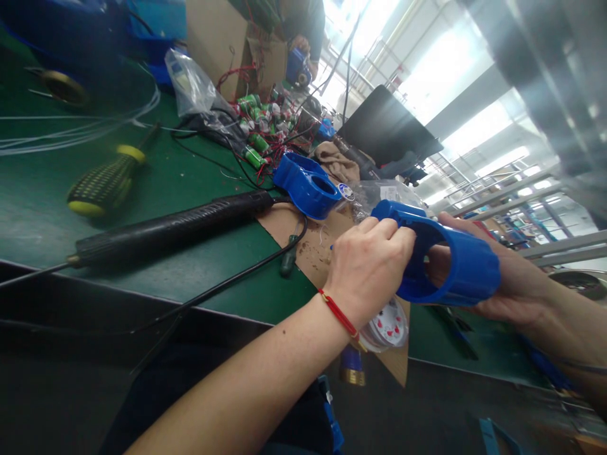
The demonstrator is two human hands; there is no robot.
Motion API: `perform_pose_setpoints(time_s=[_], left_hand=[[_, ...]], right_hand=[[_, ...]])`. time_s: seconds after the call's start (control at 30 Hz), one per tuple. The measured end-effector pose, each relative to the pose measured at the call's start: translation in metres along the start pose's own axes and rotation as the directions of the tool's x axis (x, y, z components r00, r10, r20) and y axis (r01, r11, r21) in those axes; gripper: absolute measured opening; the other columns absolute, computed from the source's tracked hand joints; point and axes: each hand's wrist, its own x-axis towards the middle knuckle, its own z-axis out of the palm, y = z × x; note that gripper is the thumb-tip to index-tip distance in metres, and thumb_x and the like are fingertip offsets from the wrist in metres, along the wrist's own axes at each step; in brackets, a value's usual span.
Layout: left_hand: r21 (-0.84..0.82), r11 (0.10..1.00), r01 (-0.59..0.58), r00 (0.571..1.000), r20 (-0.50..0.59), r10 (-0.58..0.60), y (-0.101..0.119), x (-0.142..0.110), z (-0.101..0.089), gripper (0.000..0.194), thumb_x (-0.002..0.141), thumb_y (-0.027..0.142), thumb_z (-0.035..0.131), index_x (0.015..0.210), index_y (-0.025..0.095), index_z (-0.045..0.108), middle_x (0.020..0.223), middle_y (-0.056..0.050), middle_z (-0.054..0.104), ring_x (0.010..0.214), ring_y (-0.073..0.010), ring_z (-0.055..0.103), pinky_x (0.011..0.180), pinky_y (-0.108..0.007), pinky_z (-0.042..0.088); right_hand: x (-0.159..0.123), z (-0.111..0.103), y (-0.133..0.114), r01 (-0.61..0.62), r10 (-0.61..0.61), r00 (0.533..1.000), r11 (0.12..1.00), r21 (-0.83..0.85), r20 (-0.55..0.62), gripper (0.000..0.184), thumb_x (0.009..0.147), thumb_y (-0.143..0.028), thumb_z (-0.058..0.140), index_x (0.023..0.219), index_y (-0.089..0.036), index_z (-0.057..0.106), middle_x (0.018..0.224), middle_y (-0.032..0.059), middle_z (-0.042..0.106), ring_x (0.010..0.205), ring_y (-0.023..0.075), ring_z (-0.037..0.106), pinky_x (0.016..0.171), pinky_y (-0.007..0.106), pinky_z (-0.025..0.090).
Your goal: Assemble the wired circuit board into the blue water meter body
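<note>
A blue plastic housing (467, 268) with a wide round opening is held up over the bench at the right. My right hand (515, 278) grips it from behind and below, its fingers partly hidden by the housing. My left hand (372, 256), below a red cord bracelet, is closed against the housing's left end; its fingertips are out of sight. Beneath my left wrist lies a round clear-and-white disc (389, 325) with red marks. A second blue housing (310, 184) rests on the cardboard sheet (320, 243) beyond my hands.
On the green bench (199, 265) lie a yellow-and-black screwdriver (109, 180), a black-handled tool with a cord (175, 224) and a small dark-handled tool (287, 256). Green cylinders with red wires (258, 142) heap beside a cardboard box (218, 44). Another person's hand (301, 47) shows behind.
</note>
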Motion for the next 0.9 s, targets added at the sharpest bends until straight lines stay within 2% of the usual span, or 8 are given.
perform_pose_setpoints(time_s=[0.13,0.27,0.43,0.53,0.6,0.7,0.83,0.9], left_hand=[[-0.012,0.999,0.046,0.999,0.015,-0.046,0.003,0.001,0.001,0.013,0.096,0.023,0.051,0.085,0.02,0.058,0.085,-0.001,0.063,0.081,-0.0208,0.058,0.067,-0.033,0.041],[-0.041,0.993,0.113,0.993,0.048,-0.111,0.006,-0.001,0.0,0.013,0.098,0.025,0.049,0.089,0.02,0.057,0.086,0.0,0.064,0.083,-0.0203,0.061,0.068,-0.033,0.043],[-0.041,0.987,0.158,0.987,0.031,-0.157,0.007,-0.004,0.0,0.015,0.097,0.029,0.05,0.088,0.021,0.056,0.084,0.0,0.063,0.08,-0.0199,0.061,0.064,-0.034,0.041],[-0.034,0.987,0.158,0.987,0.009,-0.157,0.007,-0.004,0.0,0.014,0.097,0.028,0.05,0.087,0.021,0.056,0.083,0.0,0.063,0.08,-0.0199,0.061,0.064,-0.034,0.04],[-0.026,0.989,0.148,0.989,-0.002,-0.148,0.007,-0.003,-0.001,0.013,0.097,0.026,0.049,0.087,0.021,0.055,0.083,0.0,0.063,0.079,-0.02,0.06,0.064,-0.034,0.039],[-0.016,0.991,0.129,0.991,-0.016,-0.129,0.006,-0.003,-0.001,0.013,0.097,0.023,0.048,0.086,0.02,0.055,0.082,0.0,0.062,0.077,-0.0202,0.059,0.063,-0.034,0.038],[-0.022,0.993,0.114,0.993,-0.038,-0.114,0.006,-0.005,-0.001,0.014,0.097,0.022,0.046,0.085,0.02,0.054,0.08,-0.001,0.061,0.076,-0.0203,0.058,0.062,-0.035,0.037],[-0.031,0.993,0.112,0.992,-0.046,-0.113,0.005,-0.005,-0.001,0.015,0.097,0.022,0.046,0.086,0.02,0.055,0.08,-0.001,0.061,0.075,-0.0207,0.058,0.062,-0.036,0.037]], right_hand=[[0.0,0.0,0.0,-0.01,0.015,0.998,0.997,0.078,-0.067,0.033,0.101,-0.035,0.049,0.084,-0.016,0.07,0.066,0.0011,0.075,0.056,0.0093,0.073,0.063,0.013,0.06],[-0.002,0.006,0.0,-0.02,0.033,0.991,0.994,0.106,-0.127,0.038,0.102,-0.036,0.047,0.08,-0.015,0.07,0.064,0.0032,0.076,0.053,0.0117,0.073,0.06,0.018,0.062],[-0.003,0.008,0.0,-0.023,0.036,0.993,0.993,0.119,-0.109,0.042,0.104,-0.036,0.041,0.081,-0.016,0.07,0.065,0.0041,0.076,0.053,0.0117,0.073,0.059,0.019,0.062],[-0.001,0.002,0.0,0.006,-0.001,0.999,0.995,0.104,-0.047,0.035,0.102,-0.035,0.045,0.085,-0.018,0.071,0.07,0.0031,0.077,0.059,0.0136,0.075,0.069,0.024,0.063],[0.0,-0.001,0.001,0.015,-0.015,1.0,0.998,0.061,-0.014,0.028,0.1,-0.035,0.051,0.094,-0.017,0.071,0.073,0.0037,0.078,0.063,0.017,0.076,0.074,0.03,0.064],[-0.001,0.002,0.003,0.013,-0.012,1.0,1.0,0.023,-0.029,0.028,0.097,-0.038,0.055,0.103,-0.016,0.071,0.073,0.0046,0.078,0.063,0.0197,0.076,0.073,0.032,0.064],[-0.004,0.012,0.005,0.018,-0.017,0.996,1.0,0.015,-0.084,0.03,0.1,-0.039,0.05,0.101,-0.018,0.071,0.071,0.0036,0.078,0.057,0.0174,0.074,0.071,0.032,0.064],[-0.004,0.012,0.006,0.019,-0.02,0.997,1.0,-0.009,-0.069,0.031,0.1,-0.041,0.048,0.102,-0.019,0.07,0.073,0.004,0.078,0.058,0.0179,0.074,0.071,0.033,0.064]])
